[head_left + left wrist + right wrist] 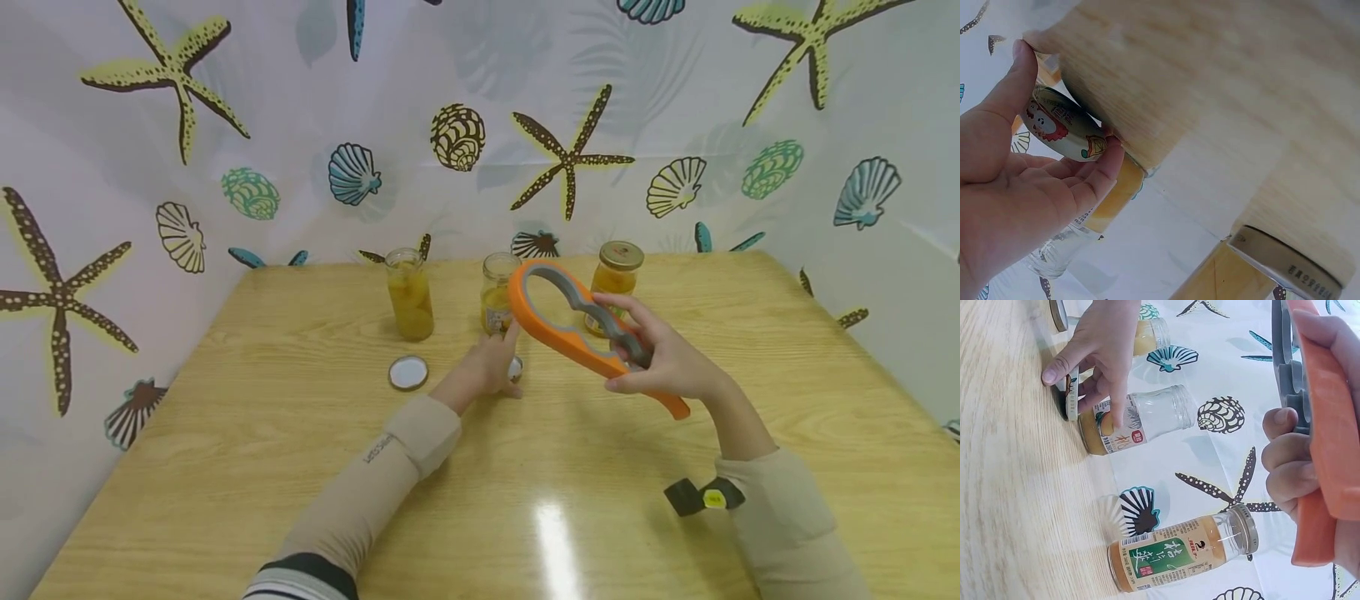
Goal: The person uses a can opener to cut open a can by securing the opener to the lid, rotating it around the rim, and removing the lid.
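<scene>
Just in front of the middle jar (495,310), my left hand (491,364) pinches a printed metal jar lid (1063,125) by its edge, low over the table. That jar stands without a lid, and its label (1124,430) shows in the right wrist view. My right hand (671,358) grips an orange and grey jar opener (558,333), raised above the table with its large loop pointing away to the left. Behind the opener stands a lidded jar (1179,550) with a green label. In the left wrist view, its gold lid (1288,259) is on.
At the back left is a tall open jar (410,304) of yellow fruit. A loose lid (408,372) lies in front of it with its white inside up. Behind the wooden table (262,467) hangs a white cloth (285,108) printed with starfish and shells.
</scene>
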`<action>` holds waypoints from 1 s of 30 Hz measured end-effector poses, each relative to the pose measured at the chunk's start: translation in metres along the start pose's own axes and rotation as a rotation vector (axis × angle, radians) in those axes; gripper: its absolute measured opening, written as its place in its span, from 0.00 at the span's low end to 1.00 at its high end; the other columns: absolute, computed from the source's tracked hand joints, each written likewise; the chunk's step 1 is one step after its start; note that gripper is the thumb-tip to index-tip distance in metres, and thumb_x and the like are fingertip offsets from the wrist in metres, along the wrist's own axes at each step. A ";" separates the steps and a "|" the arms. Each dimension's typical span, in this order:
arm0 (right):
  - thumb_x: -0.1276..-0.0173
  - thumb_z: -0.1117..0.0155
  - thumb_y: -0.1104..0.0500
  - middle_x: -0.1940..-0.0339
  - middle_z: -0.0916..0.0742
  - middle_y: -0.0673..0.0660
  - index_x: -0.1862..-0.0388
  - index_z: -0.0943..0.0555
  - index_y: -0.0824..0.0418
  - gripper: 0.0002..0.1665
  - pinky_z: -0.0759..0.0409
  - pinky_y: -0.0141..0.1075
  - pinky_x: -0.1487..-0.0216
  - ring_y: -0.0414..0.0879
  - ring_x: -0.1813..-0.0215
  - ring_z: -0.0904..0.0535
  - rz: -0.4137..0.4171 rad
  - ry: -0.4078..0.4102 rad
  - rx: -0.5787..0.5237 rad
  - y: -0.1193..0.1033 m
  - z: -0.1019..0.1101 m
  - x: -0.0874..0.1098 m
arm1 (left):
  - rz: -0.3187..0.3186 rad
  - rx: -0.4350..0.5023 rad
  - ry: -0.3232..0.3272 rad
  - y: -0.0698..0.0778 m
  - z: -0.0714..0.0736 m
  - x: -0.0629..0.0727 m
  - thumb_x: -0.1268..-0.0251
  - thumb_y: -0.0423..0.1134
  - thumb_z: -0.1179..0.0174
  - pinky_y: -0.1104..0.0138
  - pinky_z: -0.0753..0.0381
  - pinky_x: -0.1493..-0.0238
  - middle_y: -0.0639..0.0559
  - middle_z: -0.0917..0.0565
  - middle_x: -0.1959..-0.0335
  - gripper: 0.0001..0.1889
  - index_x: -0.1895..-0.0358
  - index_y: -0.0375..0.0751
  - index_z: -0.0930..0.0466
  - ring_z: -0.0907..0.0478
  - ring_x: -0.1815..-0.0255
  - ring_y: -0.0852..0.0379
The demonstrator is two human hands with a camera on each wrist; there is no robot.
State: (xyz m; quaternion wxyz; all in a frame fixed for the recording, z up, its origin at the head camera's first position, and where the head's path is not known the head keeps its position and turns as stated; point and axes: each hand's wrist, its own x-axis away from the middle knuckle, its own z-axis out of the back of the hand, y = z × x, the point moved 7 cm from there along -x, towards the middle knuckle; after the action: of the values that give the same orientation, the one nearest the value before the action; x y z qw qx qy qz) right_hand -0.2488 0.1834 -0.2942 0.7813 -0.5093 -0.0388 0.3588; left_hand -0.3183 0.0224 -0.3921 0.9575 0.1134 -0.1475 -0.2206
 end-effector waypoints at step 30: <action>0.56 0.32 0.76 0.79 0.32 0.59 0.33 0.47 0.58 0.54 0.43 0.35 0.86 0.48 0.79 0.40 0.000 -0.003 0.023 0.002 -0.004 -0.001 | -0.060 0.020 0.046 0.003 -0.002 0.000 0.58 0.44 0.31 0.58 0.34 0.44 0.34 0.34 0.41 0.57 0.31 0.36 0.66 0.37 0.41 0.41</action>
State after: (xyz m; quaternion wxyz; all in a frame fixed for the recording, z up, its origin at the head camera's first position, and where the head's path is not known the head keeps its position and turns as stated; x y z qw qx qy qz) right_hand -0.2486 0.1804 -0.2972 0.7869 -0.4999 -0.0360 0.3598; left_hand -0.3164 0.0249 -0.3931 0.9524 0.1324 -0.1240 -0.2450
